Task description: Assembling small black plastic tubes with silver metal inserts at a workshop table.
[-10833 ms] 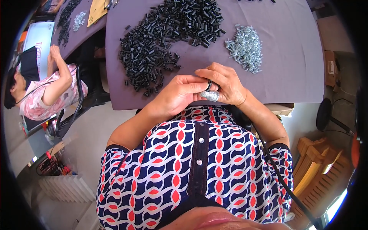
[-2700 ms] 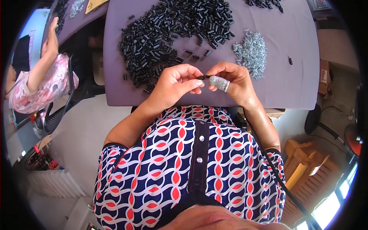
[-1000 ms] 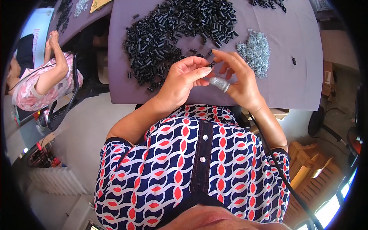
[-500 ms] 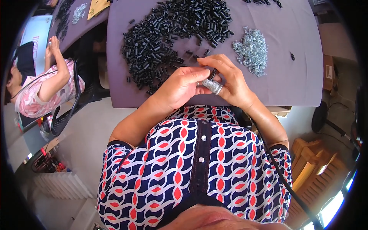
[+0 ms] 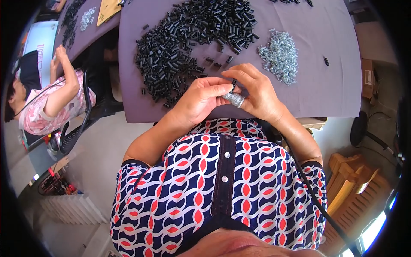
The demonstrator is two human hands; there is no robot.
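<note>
Both hands meet over the table's near edge around a small black cylindrical piece (image 5: 233, 85). My left hand (image 5: 202, 97) pinches it between thumb and fingers. My right hand (image 5: 259, 92) closes on its other side, index finger bent over the top. A glittery silver sleeve (image 5: 233, 100) covers my right thumb, which presses below the piece. Fingers hide most of the piece. Beyond my left hand spreads a large heap of black cylindrical pieces (image 5: 171, 55), a few lying loose near my fingertips. A pile of small shiny silver parts (image 5: 280, 58) lies beyond my right hand.
A grey-brown cloth covers the table (image 5: 321, 94). One loose black piece (image 5: 326, 61) lies at its right. At the left, another person (image 5: 55, 92) sits at a second table with black and silver piles. Wooden furniture (image 5: 349, 180) stands behind at the lower right.
The black piece has turned and shows less between my fingers. My right index finger and silver-covered thumb have shifted slightly left. The other person's hands have moved a little.
</note>
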